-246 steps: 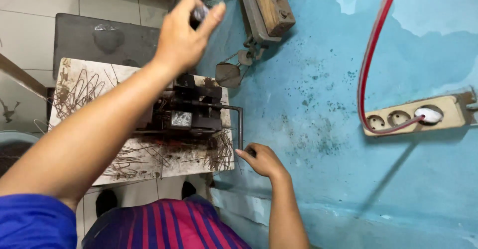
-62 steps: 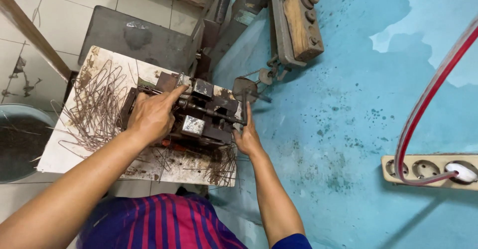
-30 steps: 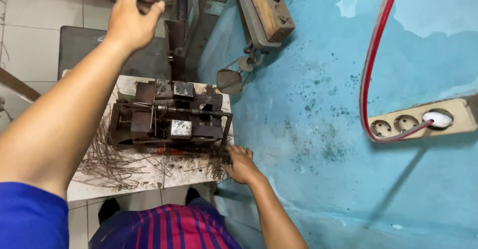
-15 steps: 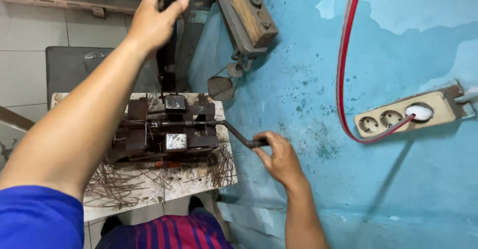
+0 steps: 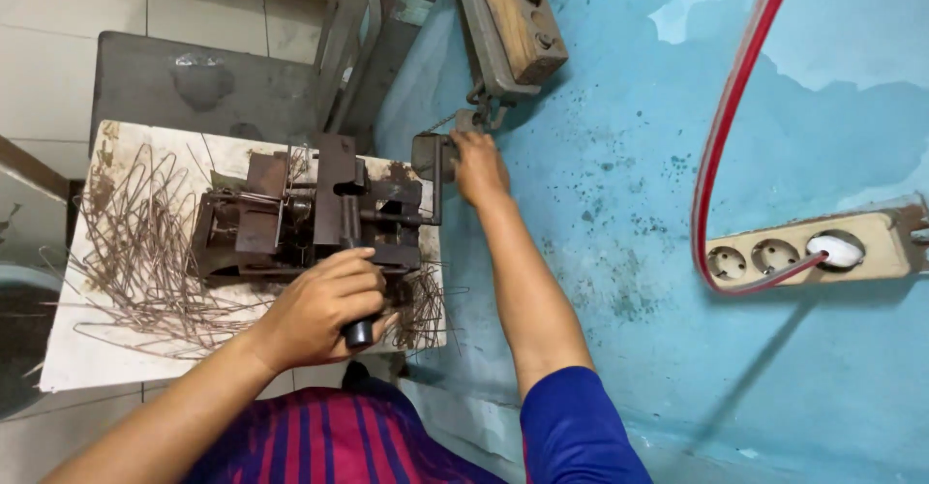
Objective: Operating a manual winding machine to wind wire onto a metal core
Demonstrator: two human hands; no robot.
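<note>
the left hand [image 5: 324,305] is now down at the near edge of the rusty bending jig [image 5: 310,218], fingers wrapped tight around a black-tipped lever handle [image 5: 358,329]. half a second ago that hand was up at the far end of the bench with the lever raised — so the lever has been swung through its full arc toward the person, which reads as a bending stroke just completed or nearly so.

the right hand [image 5: 479,165] has moved too: it was low, near the lap; now it is stretched out to the far right corner of the jig, fingers closed on a small side crank [image 5: 435,160] just beside the blue wall [image 5: 629,329].

the jig sits on a stained white board [image 5: 87,348], with a tangle of bent wire pieces [image 5: 135,242] to its left and more at its near right. a red cable [image 5: 726,136] runs to a power strip [image 5: 803,252] on the wall, well apart from both hands.
</note>
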